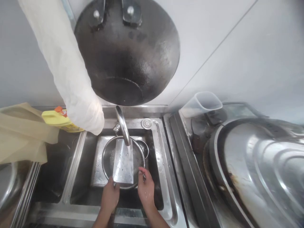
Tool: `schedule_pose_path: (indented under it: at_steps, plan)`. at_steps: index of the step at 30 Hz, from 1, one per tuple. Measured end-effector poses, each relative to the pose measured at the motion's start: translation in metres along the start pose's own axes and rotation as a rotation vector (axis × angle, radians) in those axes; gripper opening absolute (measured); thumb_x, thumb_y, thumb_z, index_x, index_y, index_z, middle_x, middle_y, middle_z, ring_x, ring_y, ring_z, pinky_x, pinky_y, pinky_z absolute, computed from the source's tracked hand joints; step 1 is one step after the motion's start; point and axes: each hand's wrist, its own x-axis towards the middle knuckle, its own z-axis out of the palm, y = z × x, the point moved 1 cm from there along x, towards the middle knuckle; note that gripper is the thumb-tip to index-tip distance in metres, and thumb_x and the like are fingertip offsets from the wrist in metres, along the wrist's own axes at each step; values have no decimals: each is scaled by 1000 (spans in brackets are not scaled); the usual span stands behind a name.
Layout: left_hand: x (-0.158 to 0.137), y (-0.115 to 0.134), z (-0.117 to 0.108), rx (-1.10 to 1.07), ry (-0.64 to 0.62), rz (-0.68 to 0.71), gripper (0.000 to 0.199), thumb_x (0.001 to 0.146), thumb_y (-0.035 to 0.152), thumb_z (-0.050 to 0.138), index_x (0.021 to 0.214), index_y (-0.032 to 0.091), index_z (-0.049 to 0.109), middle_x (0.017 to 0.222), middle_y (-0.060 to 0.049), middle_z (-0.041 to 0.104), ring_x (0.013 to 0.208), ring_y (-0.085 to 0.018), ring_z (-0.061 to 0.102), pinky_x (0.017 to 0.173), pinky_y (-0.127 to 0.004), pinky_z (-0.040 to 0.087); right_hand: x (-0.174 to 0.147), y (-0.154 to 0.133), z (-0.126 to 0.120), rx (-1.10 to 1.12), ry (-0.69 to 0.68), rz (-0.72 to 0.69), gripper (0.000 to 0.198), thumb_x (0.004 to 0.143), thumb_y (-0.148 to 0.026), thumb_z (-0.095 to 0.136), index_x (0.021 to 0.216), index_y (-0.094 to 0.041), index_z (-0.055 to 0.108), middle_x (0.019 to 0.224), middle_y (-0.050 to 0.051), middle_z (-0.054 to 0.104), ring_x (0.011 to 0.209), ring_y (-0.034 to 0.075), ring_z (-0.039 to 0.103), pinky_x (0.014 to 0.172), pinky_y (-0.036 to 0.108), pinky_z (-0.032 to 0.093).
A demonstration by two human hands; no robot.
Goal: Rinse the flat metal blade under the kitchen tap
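Note:
A steel cleaver [123,161] with a wide flat blade is held over a round metal bowl [108,155] in the sink, under the curved tap [123,125]. My left hand [109,195] grips the cleaver's handle end at the blade's near left corner. My right hand [146,187] is at the blade's near right edge, fingers touching the blade and the bowl's rim. Water runs from the tap onto the blade.
The steel sink [163,177] has a rim all round. A black wok [127,50] hangs on the wall above. A white cloth [66,66] hangs left, beside a yellow bottle [58,119]. A big steel lid [261,167] and a plastic jug [201,104] sit right.

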Motion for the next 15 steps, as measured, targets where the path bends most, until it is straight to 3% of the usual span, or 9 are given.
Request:
schedule_pose_path:
  at_steps: [3, 6, 10, 13, 15]
  plan:
    - [-3, 18, 19, -58, 29, 21, 22, 96, 38, 42, 105, 22, 55, 89, -10, 74, 82, -27, 70, 76, -34, 47, -15, -15, -12, -118, 73, -241, 28, 100, -33, 46, 113, -22, 69, 124, 11, 68, 121, 27, 61, 107, 47, 49]
    - [5, 25, 34, -148, 51, 74, 22, 95, 38, 43, 103, 22, 56, 89, -10, 74, 82, -26, 70, 78, -34, 48, -26, -19, -12, -204, 52, -433, 28, 101, -26, 47, 115, -22, 70, 125, 11, 69, 124, 25, 61, 109, 46, 52]
    - [14, 24, 41, -282, 67, 96, 24, 89, 34, 51, 106, 20, 60, 92, -10, 76, 87, -27, 72, 85, -36, 52, -31, -20, 5, -313, -252, -543, 40, 102, -24, 41, 136, -22, 64, 146, 8, 61, 142, 24, 50, 120, 45, 46]
    - [16, 24, 35, -318, 70, 134, 28, 89, 34, 52, 109, 18, 63, 101, -14, 77, 95, -29, 72, 92, -40, 52, -25, -24, 20, -434, -476, -583, 54, 104, -28, 36, 157, -17, 37, 166, 8, 33, 156, 25, 27, 130, 51, 31]
    - [15, 23, 28, -320, 56, 153, 31, 89, 35, 52, 114, 18, 62, 109, -15, 77, 101, -30, 72, 94, -42, 52, -16, -26, 25, -496, -546, -617, 61, 105, -33, 34, 162, -15, 23, 171, 8, 18, 159, 25, 15, 133, 53, 22]
